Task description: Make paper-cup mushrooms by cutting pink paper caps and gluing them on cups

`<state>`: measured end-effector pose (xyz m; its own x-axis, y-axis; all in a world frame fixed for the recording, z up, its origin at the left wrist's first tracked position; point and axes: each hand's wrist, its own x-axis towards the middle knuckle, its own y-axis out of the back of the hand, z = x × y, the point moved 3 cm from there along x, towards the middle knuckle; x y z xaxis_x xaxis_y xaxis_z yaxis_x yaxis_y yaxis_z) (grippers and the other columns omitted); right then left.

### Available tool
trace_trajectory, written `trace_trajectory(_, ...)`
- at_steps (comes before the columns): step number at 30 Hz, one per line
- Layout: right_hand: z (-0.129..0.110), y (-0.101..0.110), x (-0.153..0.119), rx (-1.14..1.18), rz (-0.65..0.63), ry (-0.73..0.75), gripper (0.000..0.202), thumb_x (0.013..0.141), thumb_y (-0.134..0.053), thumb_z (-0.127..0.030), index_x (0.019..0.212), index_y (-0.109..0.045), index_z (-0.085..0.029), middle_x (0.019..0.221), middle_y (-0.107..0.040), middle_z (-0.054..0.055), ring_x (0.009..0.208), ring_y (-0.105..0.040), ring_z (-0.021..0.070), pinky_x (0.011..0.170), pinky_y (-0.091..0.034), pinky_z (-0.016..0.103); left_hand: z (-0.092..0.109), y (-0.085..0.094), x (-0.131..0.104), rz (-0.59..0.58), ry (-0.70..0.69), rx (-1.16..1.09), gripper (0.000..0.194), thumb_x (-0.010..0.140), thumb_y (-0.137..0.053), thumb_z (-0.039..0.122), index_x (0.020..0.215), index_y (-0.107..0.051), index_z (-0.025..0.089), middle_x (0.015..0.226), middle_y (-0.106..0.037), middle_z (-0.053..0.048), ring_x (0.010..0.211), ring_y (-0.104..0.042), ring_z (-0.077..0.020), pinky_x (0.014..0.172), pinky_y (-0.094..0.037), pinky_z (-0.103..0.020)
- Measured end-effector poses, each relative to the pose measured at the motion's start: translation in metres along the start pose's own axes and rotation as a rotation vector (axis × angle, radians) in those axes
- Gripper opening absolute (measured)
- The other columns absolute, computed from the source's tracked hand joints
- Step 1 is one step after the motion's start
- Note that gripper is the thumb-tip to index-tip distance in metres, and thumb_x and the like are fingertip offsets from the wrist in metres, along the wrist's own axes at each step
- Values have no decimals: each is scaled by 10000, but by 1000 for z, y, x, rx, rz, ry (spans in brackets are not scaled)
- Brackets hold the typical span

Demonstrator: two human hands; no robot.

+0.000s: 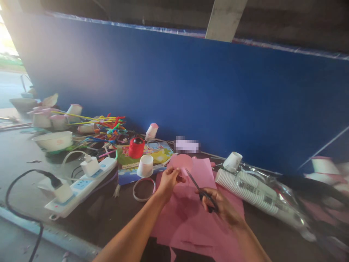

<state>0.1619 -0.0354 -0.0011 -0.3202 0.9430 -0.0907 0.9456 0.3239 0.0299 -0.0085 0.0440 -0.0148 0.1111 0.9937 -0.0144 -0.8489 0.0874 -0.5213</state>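
A person's right hand (219, 206) grips black-handled scissors (202, 193) while the left hand (171, 179) pinches pink paper (182, 161) by the blades, above larger pink sheets (191, 223). At right, nested white paper cups (227, 182) fill a clear sleeve (286, 215). At left, an upturned cup (145, 166) sits on a booklet (124, 161) beside a red spool (135, 150); beyond, a white bowl's (51, 142) contents cannot be made out.
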Motion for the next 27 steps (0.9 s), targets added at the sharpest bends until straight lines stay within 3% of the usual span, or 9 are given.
trace_trajectory(6, -3, 0, -1, -20, 25, -21, 398, 744, -633, -408, 1008, -621, -110, 574, -484, -29, 508, -427, 82, 498, -267, 225, 3, -1, -2, -11, -2, 9, 228, 648, -660, 325, 673, -575, 114, 632, -616, -19, 451, -553, -96, 527, -448, -237)
trace_trajectory(27, -6, -4, 1, -53, 49, 6, 348, 769, -607, -353, 1001, -619, -94, 584, -502, -20, 535, -414, 85, 521, -300, 226, 3, -10, -7, -31, 8, 40, 192, 642, -641, 287, 580, -549, 130, 500, -581, 0, 412, -554, -112, 497, -454, -234)
